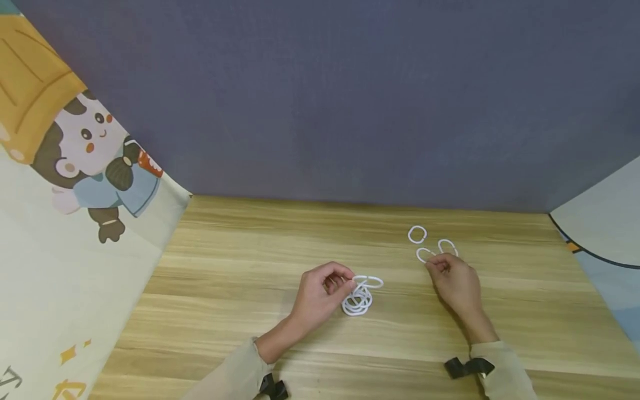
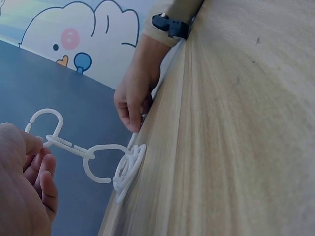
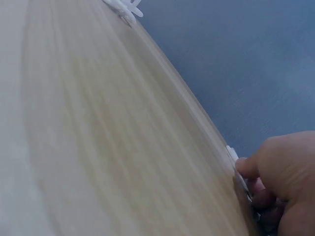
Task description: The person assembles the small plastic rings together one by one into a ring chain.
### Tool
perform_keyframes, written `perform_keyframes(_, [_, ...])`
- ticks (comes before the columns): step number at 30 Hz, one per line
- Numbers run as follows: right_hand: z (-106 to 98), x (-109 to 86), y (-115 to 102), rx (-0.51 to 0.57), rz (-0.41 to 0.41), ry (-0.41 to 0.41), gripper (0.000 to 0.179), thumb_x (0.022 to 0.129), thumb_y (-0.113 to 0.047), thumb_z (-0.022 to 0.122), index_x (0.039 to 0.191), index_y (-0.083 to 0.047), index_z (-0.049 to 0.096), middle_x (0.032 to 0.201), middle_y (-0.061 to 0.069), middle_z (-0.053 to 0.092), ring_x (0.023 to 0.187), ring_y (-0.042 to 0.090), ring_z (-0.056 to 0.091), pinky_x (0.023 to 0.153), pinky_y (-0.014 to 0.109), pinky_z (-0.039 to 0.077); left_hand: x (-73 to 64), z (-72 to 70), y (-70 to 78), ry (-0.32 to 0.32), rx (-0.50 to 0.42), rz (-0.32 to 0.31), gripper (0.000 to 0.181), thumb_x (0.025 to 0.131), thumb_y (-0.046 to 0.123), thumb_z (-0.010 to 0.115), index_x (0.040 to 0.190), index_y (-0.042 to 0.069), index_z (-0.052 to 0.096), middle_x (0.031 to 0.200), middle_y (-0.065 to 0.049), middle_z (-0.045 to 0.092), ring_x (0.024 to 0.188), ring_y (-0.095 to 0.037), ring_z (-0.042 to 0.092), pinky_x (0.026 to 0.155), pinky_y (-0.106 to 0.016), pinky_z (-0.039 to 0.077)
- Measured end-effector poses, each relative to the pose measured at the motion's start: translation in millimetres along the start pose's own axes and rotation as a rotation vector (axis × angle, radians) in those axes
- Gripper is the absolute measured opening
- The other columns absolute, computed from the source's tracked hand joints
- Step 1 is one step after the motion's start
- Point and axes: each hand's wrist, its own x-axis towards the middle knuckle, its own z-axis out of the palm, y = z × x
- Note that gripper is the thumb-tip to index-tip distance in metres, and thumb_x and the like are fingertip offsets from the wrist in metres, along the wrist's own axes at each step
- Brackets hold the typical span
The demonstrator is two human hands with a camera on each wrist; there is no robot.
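In the head view my left hand (image 1: 320, 294) pinches a white plastic C-shaped ring (image 2: 49, 112) between thumb and forefinger. From it a short chain of linked rings (image 2: 101, 147) slants down to a coiled heap of the same rings (image 1: 357, 303) on the wooden table. Off to the right, my right hand (image 1: 457, 280) is low over the table, thumb and forefinger pinching a white ring (image 1: 424, 254). Beside those fingertips lies another ring (image 1: 448, 244), partly covered by the hand. A third loose ring (image 1: 417, 234) lies just beyond.
The wood-grain table (image 1: 225, 250) ends at a dark blue-grey panel (image 1: 350, 111) at the back. A cartoon-printed panel (image 1: 40, 239) stands on the left, and another printed panel (image 1: 610, 222) on the right. Black straps (image 1: 469, 368) sit around the sleeves.
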Motion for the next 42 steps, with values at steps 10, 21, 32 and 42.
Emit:
perform_keyframes(10, [5,0.5,0,0.161,0.018,0.210,0.009,0.103,-0.001,0.074,0.105,0.007,0.074,0.091,0.018,0.065,0.075,0.002,0.048,0.064,0.012,0.038,0.1,-0.3,-0.4,0.004,0.004,0.032,0.008,0.096,0.003,0.083,0.102,0.000,0.079,0.084,-0.006,0.075,0.071,-0.005,0.060,0.062,-0.019,0.052])
perform_keyframes(21, [5,3.7,-4,0.408,0.152,0.204,0.013,0.109,0.002,0.066,0.114,0.013,0.066,0.091,0.024,0.074,0.064,-0.006,0.063,0.056,0.012,0.053,0.9,-1.2,1.7,0.002,0.002,0.037,0.009,0.097,0.004,0.083,0.102,-0.001,0.079,0.083,-0.006,0.074,0.071,-0.005,0.059,0.062,-0.019,0.052])
perform_keyframes(32, [1,8.1,-16,0.847,0.315,0.184,0.026,0.101,0.015,0.068,0.126,0.023,0.066,0.078,0.002,0.078,0.059,0.008,0.072,0.054,0.021,0.060,0.8,-0.9,0.5,0.007,0.000,0.022,0.008,0.096,0.003,0.084,0.102,0.000,0.079,0.083,-0.006,0.074,0.071,-0.005,0.060,0.062,-0.019,0.052])
perform_keyframes(42, [-6,7.2,-21,1.013,0.398,0.177,0.007,0.102,0.007,0.074,0.105,0.010,0.079,0.081,0.006,0.080,0.065,0.015,0.077,0.056,0.026,0.062,1.4,0.2,0.5,0.014,-0.004,0.026,0.008,0.095,0.003,0.084,0.101,0.000,0.079,0.084,-0.006,0.074,0.072,-0.005,0.060,0.062,-0.019,0.052])
